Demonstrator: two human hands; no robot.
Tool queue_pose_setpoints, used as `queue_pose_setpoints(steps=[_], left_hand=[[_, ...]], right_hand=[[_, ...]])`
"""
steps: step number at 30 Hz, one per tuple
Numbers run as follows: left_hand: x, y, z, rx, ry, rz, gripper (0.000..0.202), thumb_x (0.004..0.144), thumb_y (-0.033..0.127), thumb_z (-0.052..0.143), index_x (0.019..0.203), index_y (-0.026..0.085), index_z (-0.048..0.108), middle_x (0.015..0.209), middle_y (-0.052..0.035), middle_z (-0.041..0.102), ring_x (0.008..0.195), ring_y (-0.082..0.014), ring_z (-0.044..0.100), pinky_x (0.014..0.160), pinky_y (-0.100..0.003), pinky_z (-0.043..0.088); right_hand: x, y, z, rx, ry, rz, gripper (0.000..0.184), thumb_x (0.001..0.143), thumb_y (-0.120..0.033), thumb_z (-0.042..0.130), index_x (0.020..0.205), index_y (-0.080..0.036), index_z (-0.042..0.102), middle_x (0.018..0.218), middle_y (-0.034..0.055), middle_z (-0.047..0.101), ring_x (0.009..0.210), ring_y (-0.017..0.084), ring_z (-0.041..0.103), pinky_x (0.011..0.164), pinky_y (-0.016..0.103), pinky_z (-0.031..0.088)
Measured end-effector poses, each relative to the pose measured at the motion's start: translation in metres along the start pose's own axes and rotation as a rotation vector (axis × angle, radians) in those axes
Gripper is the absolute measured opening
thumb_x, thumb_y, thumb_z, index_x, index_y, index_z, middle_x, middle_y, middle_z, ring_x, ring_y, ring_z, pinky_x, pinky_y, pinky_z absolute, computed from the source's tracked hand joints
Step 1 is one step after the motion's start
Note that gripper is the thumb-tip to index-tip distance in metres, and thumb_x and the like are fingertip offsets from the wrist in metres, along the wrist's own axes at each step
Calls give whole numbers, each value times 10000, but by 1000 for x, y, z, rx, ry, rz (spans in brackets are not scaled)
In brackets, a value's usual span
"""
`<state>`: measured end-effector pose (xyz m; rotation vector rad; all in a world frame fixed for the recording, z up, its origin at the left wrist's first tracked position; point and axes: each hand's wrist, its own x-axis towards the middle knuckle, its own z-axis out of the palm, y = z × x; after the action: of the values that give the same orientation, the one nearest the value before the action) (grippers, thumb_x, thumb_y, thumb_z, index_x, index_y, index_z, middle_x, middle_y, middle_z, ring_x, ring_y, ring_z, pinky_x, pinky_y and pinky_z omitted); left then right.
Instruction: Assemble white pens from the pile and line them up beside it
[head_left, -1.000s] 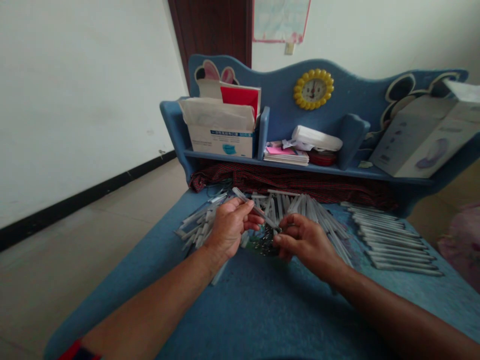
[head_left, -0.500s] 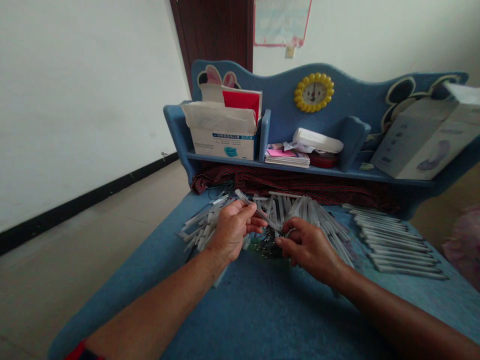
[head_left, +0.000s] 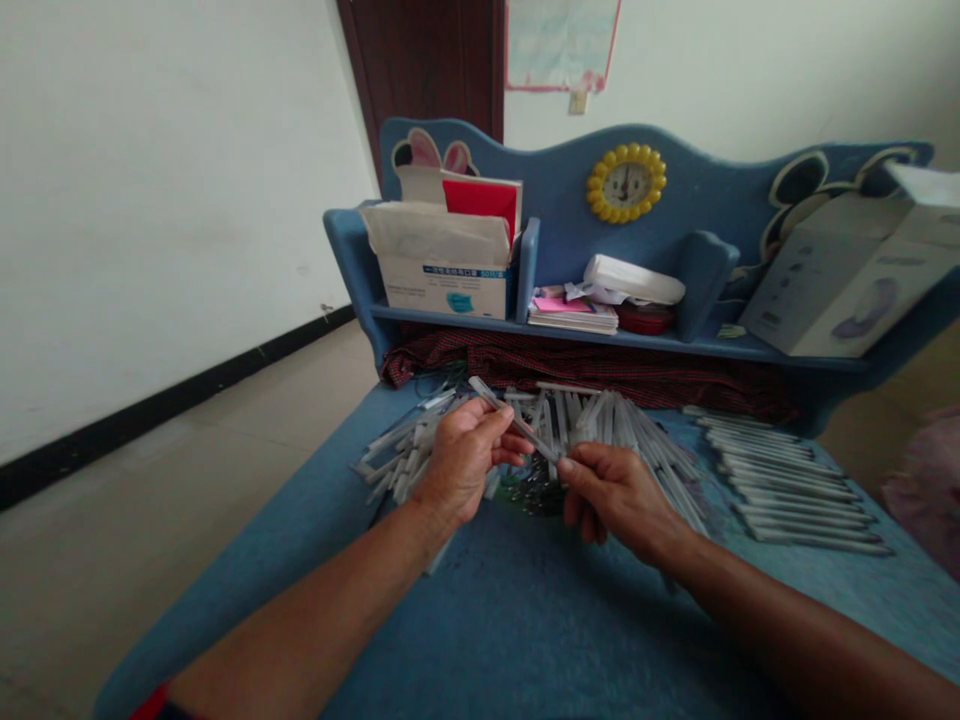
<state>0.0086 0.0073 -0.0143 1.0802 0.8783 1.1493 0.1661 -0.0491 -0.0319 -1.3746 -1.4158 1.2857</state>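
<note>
My left hand (head_left: 472,450) is closed on a clear plastic pen barrel (head_left: 487,391), which slants down to the right. At the barrel's lower end my right hand (head_left: 622,495) is pinched, thumb against bent forefinger; any small part between them is hidden. Beneath and between the hands lies a heap of small dark, shiny pen tips (head_left: 534,492). A loose pile of whitish tubes (head_left: 401,455) lies beside my left hand. Behind my right hand, more clear barrels (head_left: 637,425) are fanned out.
Several pens or filled barrels (head_left: 795,490) lie in a row on the right of the blue table (head_left: 480,640). At the back stands a blue shelf (head_left: 555,180) with a mask box (head_left: 442,285), papers (head_left: 574,315) and a large carton (head_left: 847,270). A checked cloth (head_left: 540,360) is tucked under it.
My right thumb and fingers have drawn closer together at the barrel's lower end, the thumb now higher. My left hand and the barrel have hardly moved.
</note>
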Motion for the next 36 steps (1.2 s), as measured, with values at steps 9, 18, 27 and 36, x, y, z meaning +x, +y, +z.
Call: queue_pose_setpoints(steps=[9, 18, 27, 36], left_hand=[[1, 1, 0, 14, 6, 7, 83, 802, 206, 578, 809, 130, 547, 709, -54, 658, 515, -108, 612, 454, -184, 479], [1, 0, 0, 13, 1, 22, 98, 795, 224, 584, 809, 135, 547, 714, -55, 671, 522, -114, 617, 457, -193, 479], [1, 1, 0, -4, 2, 21, 93, 788, 217, 594, 802, 136, 550, 717, -56, 672, 523, -117, 618, 451, -192, 472], [2, 0, -1, -6, -4, 16, 91, 796, 215, 589, 811, 136, 545, 726, -61, 673, 527, -121, 622, 446, -193, 474]], right_hand=[[1, 2, -2, 20, -8, -12, 320, 781, -491, 564, 772, -185, 473, 491, -41, 584, 319, 77, 485, 298, 160, 329], [2, 0, -2, 68, -13, 24, 326, 737, -457, 617, 835, -189, 459, 483, -50, 588, 305, 85, 479, 290, 166, 325], [2, 2, -2, 60, -24, 14, 328, 773, -492, 572, 853, -188, 478, 491, -46, 592, 310, 89, 488, 293, 171, 336], [0, 2, 0, 108, -54, 39, 403, 806, -571, 476, 841, -171, 500, 477, -26, 592, 304, 92, 484, 291, 177, 334]])
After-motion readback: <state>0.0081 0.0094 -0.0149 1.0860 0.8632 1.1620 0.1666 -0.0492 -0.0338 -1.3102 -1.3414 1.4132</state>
